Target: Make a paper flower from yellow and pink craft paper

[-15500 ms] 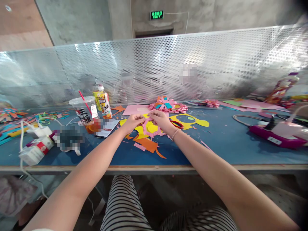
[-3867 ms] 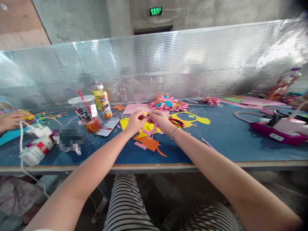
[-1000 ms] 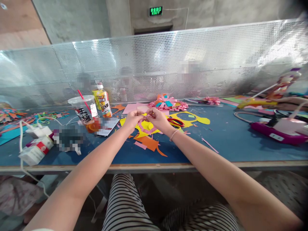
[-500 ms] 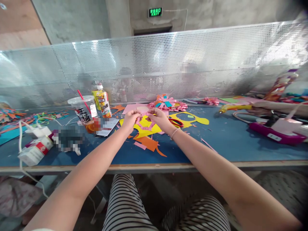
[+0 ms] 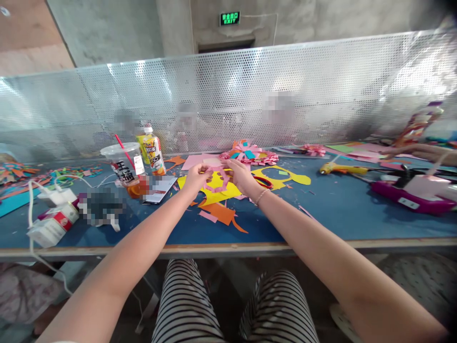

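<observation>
Between my hands is a pink paper strip, creased into segments and bent into a loop. My left hand pinches its left side, and my right hand grips the right side near the top. The loop is held over cut yellow paper on the blue table. Close to my right hand lie red-handled scissors, partly hidden by it. Orange paper scraps and a small pink piece lie nearer the table edge. Behind my hands are pink paper sheets and a fringed pink paper flower.
At left stand a plastic cup with a red straw, a drink bottle and a white box with cables. A yellow glue gun and a purple power strip lie at right, near another person's hand.
The pink loop has shifted slightly and looks more open at the bottom. At right, the other person's hand has let go of the glue gun, which now lies on the table.
</observation>
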{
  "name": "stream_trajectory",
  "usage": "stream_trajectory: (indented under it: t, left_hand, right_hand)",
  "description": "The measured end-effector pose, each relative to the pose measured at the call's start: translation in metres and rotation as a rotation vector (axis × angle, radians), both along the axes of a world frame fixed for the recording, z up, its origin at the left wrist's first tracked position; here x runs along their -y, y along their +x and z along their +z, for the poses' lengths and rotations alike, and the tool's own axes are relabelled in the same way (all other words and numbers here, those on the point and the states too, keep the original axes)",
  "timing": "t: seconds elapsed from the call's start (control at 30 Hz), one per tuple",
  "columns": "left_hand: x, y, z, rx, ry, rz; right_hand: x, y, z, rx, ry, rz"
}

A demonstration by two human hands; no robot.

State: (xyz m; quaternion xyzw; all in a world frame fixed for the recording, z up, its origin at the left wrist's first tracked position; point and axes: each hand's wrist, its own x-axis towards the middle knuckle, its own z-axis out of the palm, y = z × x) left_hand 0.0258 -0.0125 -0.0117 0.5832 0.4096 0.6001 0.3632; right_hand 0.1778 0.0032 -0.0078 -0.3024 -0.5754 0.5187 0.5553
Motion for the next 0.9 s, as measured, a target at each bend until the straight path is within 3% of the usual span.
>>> stream_trajectory:
  t: [0.13,0.33,0.67,0.9]
  left_hand:
    - [0.002,-0.002,0.005,0.069,-0.020,0.047]
    - [0.002,-0.002,0.007,0.121,-0.047,0.017]
    - [0.005,-0.002,0.007,0.016,-0.100,-0.045]
    - [0.011,0.001,0.010,-0.040,-0.036,-0.069]
  right_hand:
    - [0.003,0.000,0.002,0.020,-0.080,0.052]
    - [0.003,-0.003,0.001,0.085,-0.036,0.034]
    - [0.000,-0.001,-0.004,0.154,0.115,0.017]
    - [-0.003,0.001,-0.004,0.166,0.122,0.002]
